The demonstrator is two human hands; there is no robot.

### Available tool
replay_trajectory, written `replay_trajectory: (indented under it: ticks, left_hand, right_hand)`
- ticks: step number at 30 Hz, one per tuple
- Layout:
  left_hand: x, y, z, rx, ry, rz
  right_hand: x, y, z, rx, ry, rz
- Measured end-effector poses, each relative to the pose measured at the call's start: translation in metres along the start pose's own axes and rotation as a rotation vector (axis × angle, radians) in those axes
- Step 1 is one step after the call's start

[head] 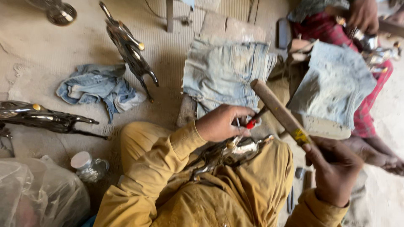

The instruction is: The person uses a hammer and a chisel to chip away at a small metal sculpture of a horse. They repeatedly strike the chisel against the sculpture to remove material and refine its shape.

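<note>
My left hand (221, 122) grips a small tool with a red handle (251, 123) and presses it onto a shiny metal figure (229, 153) lying across my lap. My right hand (334, 168) holds a hammer by its wooden handle (280, 111), raised at a slant above the tool; the hammer's head is not visible. Both my sleeves and trousers are mustard yellow.
Pale denim cloths (225, 69) cover stone blocks ahead. A crumpled blue cloth (99, 90) lies on the dusty floor. Dark metal figures stand at the left (42, 117) and centre (128, 48). A plastic bag (38, 193) and small jar (86, 166) sit lower left. Another person (362, 17) works at upper right.
</note>
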State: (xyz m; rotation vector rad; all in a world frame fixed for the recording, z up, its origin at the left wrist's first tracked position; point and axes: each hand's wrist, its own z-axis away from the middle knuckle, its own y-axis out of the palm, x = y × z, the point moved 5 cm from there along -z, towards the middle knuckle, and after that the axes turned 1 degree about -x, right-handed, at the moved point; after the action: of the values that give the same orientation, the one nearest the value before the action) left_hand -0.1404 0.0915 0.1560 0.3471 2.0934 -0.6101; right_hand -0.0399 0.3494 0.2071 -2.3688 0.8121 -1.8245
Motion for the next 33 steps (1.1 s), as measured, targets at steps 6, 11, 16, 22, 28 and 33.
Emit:
replay_trajectory:
  ticks: [6, 11, 16, 22, 28, 33]
  left_hand:
    - [0.007, 0.004, -0.002, -0.195, -0.174, 0.011]
    - [0.005, 0.013, -0.012, -0.203, -0.147, -0.089]
    - [0.012, 0.024, -0.014, -0.173, -0.130, -0.170]
    - [0.023, 0.031, -0.014, -0.183, -0.169, -0.222]
    - [0.022, 0.036, -0.017, -0.123, -0.198, -0.135]
    - [0.010, 0.030, -0.016, -0.178, -0.177, -0.176]
  right_hand:
    - [-0.018, -0.009, 0.006, -0.092, -0.001, -0.321]
    - [-0.023, -0.006, 0.005, -0.075, 0.038, -0.232]
    - [-0.023, -0.003, -0.003, -0.007, 0.002, -0.080]
    - [-0.019, -0.012, -0.012, -0.104, -0.113, -0.220]
    - [-0.014, -0.028, -0.025, 0.040, -0.148, 0.037]
    - [-0.009, -0.031, -0.027, 0.018, -0.074, 0.010]
